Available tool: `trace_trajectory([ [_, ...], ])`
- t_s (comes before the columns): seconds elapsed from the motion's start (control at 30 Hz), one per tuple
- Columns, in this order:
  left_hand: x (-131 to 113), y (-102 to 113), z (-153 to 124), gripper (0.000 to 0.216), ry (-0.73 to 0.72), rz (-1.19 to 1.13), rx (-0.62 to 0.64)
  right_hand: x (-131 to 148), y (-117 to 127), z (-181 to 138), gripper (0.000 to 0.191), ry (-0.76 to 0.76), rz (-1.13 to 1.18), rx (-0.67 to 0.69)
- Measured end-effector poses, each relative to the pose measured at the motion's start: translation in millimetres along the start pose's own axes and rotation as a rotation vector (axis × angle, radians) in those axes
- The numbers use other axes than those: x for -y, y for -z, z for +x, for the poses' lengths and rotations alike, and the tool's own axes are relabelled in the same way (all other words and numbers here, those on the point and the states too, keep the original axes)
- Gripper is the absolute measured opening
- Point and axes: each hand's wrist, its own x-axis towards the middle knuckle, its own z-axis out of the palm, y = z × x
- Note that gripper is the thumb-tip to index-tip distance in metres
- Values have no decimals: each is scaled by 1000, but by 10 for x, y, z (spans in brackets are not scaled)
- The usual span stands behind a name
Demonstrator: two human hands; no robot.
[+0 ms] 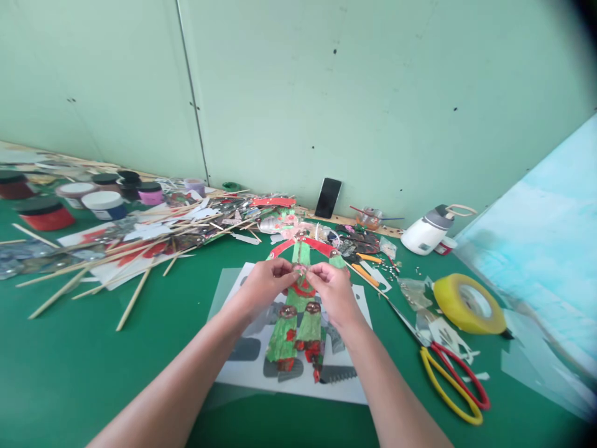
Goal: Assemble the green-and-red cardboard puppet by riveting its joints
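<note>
A flat, jointed puppet (303, 252) in green and red lies on a white printed sheet (342, 392), with its head toward the wall. Its red upper arms spread to both sides, and its green legs point toward me. My left hand (267, 285) and my right hand (332, 291) meet over the puppet's middle, thumbs and forefingers pinched together almost tip to tip. Between the fingertips is a tiny pale bit, too small to name. Both hands cover parts of the puppet's arms and waist.
Scissors (433, 348) with red and yellow handles and a yellow tape roll (469, 303) lie at right. Wooden sticks (135, 298) and paint jars (105, 204) crowd the left. A phone (328, 198) leans on the wall, left of a white bottle (425, 233).
</note>
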Motion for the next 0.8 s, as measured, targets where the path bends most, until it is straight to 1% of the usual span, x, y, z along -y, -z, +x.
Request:
trace_trajectory([
  [0.07, 20, -4, 7, 15, -32, 47, -12, 12, 1, -1, 18, -11, 1, -7],
  [0.17, 53, 3, 19, 16, -49, 58, -6, 44, 0, -6, 19, -28, 24, -7],
  [0.37, 91, 20, 40, 17, -37, 31, 17, 87, 30, 2, 21, -149, 180, 69],
  [0.47, 86, 9, 38, 17, -29, 18, 13, 92, 51, 9, 23, -185, 215, 86],
  [0.8, 103, -15, 40, 15, -19, -42, -3, 140, 66, 3, 22, -181, 236, 97],
])
